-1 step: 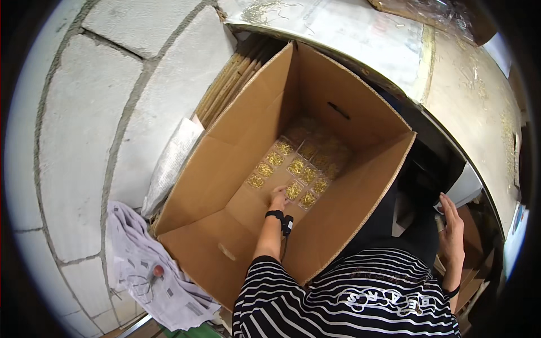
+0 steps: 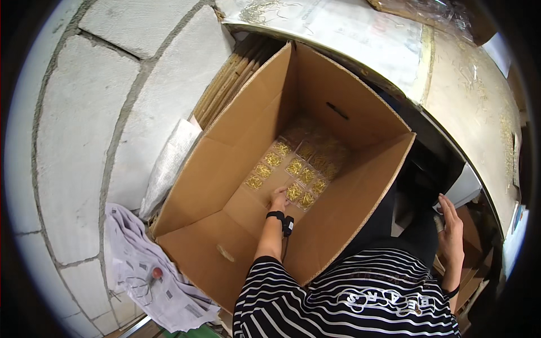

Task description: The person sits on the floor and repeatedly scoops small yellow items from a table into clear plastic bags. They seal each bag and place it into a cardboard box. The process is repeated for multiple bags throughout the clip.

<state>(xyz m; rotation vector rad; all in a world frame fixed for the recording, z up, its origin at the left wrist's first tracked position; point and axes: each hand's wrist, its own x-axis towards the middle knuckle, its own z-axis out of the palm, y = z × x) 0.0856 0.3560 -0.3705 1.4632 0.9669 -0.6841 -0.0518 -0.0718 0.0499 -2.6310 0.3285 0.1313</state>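
Note:
Deep inside a tall open cardboard box [image 2: 194, 186], my left hand [image 2: 278, 199] reaches down to the floor of the box. Its fingers are closed at the near edge of a small clear packet of gold-coloured slim pieces [image 2: 293, 192]; the fingertips are partly hidden. Several more such packets [image 2: 262, 170] lie flat in rows beyond and beside it. What the pieces are is too small to make out. Outside the box on the right, my right hand [image 2: 451, 231] is raised with its fingers stretched out, holding nothing, close to a white sheet-like thing [image 2: 462, 188].
A pale block wall [image 2: 84, 141] stands on the left. Flattened cardboard [image 2: 234, 70] leans behind the box. A light cloth [image 2: 141, 270] with a small red round object [image 2: 157, 273] lies at the lower left. Across the far side runs a worktop [image 2: 360, 39] strewn with thin gold-coloured bits.

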